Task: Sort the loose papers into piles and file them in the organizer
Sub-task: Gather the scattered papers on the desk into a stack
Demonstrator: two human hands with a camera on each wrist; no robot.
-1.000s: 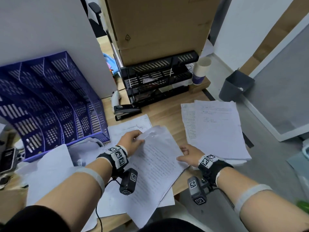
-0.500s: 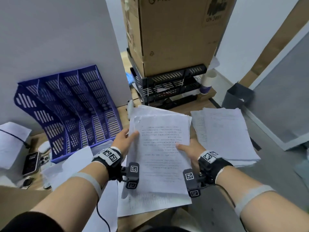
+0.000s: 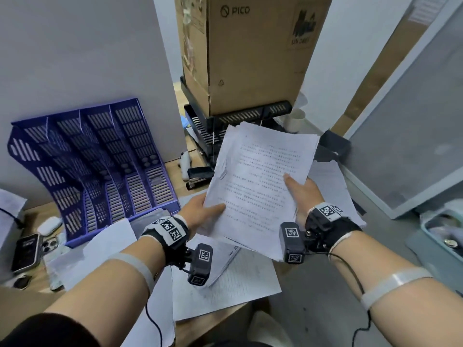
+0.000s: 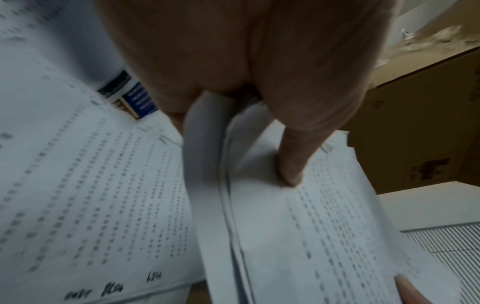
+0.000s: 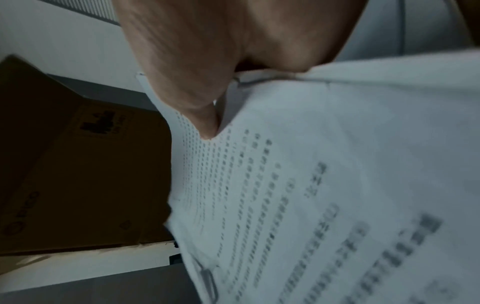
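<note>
Currently: sheaf of papers (image 3: 260, 186) lifted right of the blue organizer (image 3: 100, 169), left hand (image 3: 200, 211) and right hand (image 3: 303, 189) each pinching an edge. Step: gathering one pile. Next, likely, squaring its edges and slotting it into a compartment.

Your head view is evenly lit and soft, with straight edges bowing toward the borders. Your wrist views are dimmer and motion-blurred: the printed text on the papers (image 4: 324, 236) smears, and the cardboard box (image 5: 78, 174) sits in deep shadow.

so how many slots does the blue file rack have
4, side by side in the blue file rack standing at the desk's left against the wall; none looks hidden, and no papers show in any of them.
</note>
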